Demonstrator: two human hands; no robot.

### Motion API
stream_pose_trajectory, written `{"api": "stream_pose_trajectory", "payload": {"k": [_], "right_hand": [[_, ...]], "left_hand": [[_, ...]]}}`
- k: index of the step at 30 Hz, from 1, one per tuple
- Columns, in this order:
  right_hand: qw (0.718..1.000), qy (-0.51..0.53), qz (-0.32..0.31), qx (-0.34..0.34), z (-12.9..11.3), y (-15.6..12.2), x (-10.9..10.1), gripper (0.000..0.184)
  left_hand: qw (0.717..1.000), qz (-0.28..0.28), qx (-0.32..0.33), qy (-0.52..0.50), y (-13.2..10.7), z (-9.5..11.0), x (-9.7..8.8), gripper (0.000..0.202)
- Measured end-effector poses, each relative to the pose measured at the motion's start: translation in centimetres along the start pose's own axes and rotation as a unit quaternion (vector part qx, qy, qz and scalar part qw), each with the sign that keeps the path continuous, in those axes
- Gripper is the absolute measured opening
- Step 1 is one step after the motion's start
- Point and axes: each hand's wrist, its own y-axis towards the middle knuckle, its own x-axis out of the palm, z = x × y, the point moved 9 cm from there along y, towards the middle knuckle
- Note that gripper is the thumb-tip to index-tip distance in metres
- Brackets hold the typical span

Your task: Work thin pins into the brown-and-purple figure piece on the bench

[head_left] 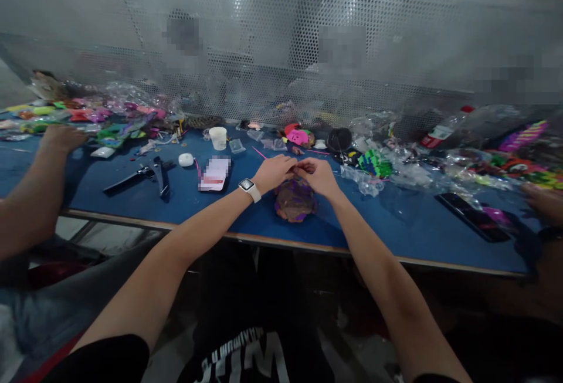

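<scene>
A round, lumpy brown disc with purple and orange patches, which looks like modelling clay, lies near the front edge of the blue table. My left hand, with a pale-strapped watch on its wrist, is closed over the disc's far edge. Beside it, my right hand is closed too, its thumb and fingers pinched together. The fingertips of both hands meet at the far end of the disc. Whatever they pinch there is too small or too hidden to name.
On the blue table, a phone, a white case, a black strap and a paper cup stand left. A green-blue clay piece, bottle and black phone lie right. Other people's hands flank me.
</scene>
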Motion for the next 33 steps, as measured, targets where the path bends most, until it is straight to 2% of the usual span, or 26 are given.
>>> {"api": "stream_pose_trajectory", "payload": {"k": [2, 4, 5, 6, 7, 8, 10, 12, 15, 19, 24, 27, 29, 31, 33], "right_hand": [[0.999, 0.043, 0.020, 0.008, 1.0, -0.1, -0.8, 0.043], [0.996, 0.055, 0.073, 0.001, 1.7, -0.1, -3.0, 0.042], [0.990, 0.053, 0.127, -0.010, 1.9, -0.1, -5.0, 0.040], [0.976, 0.050, 0.211, -0.024, 2.0, -0.3, -7.5, 0.038], [0.946, 0.053, 0.318, -0.037, 2.2, -1.1, -10.3, 0.037], [0.923, 0.057, 0.378, -0.039, 2.6, -1.6, -12.2, 0.032], [0.893, 0.070, 0.443, -0.034, 3.4, -2.1, -14.4, 0.023], [0.901, 0.091, 0.423, -0.011, 4.2, -1.7, -13.9, 0.024], [0.938, 0.115, 0.326, 0.021, 4.3, -0.6, -10.0, 0.034], [0.977, 0.101, 0.186, 0.017, 1.9, -0.3, -4.4, 0.037], [0.991, 0.047, 0.116, -0.038, -1.8, -1.5, -1.9, 0.028], [0.994, 0.021, 0.089, -0.052, -2.5, -1.7, -1.3, 0.017], [0.993, -0.001, 0.099, -0.058, -2.4, -1.6, -2.0, 0.015], [0.986, -0.010, 0.156, -0.054, -1.7, -1.4, -4.0, 0.019], [0.967, 0.011, 0.253, -0.033, -0.4, -1.5, -6.8, 0.027]], "left_hand": [[1.000, 0.001, 0.003, -0.022, 0.3, -0.1, 0.1, 0.017], [0.999, 0.015, -0.010, -0.046, 0.5, -0.7, 0.1, 0.016], [0.998, 0.024, -0.022, -0.055, 0.6, -1.3, 0.0, 0.016], [0.997, 0.031, -0.037, -0.061, 0.6, -2.0, 0.0, 0.016], [0.996, 0.035, -0.053, -0.065, 0.5, -2.9, 0.0, 0.016], [0.994, 0.034, -0.070, -0.070, 0.4, -3.8, 0.1, 0.014], [0.989, 0.034, -0.114, -0.090, 0.1, -5.9, 0.2, 0.013], [0.979, 0.052, -0.159, -0.119, -0.3, -7.7, -0.1, 0.013], [0.969, 0.086, -0.171, -0.154, -0.5, -8.3, -0.6, 0.021], [0.976, 0.104, -0.098, -0.161, -0.1, -5.6, -1.0, 0.026], [0.983, 0.082, -0.051, -0.156, 0.1, -3.0, -0.7, 0.021], [0.988, 0.067, -0.031, -0.134, 0.1, -2.2, -0.7, 0.018], [0.989, 0.078, -0.037, -0.119, 0.0, -2.6, -1.1, 0.019], [0.986, 0.103, -0.071, -0.110, -0.2, -4.0, -1.8, 0.021], [0.979, 0.124, -0.119, -0.108, -0.6, -6.0, -2.3, 0.022]]}}
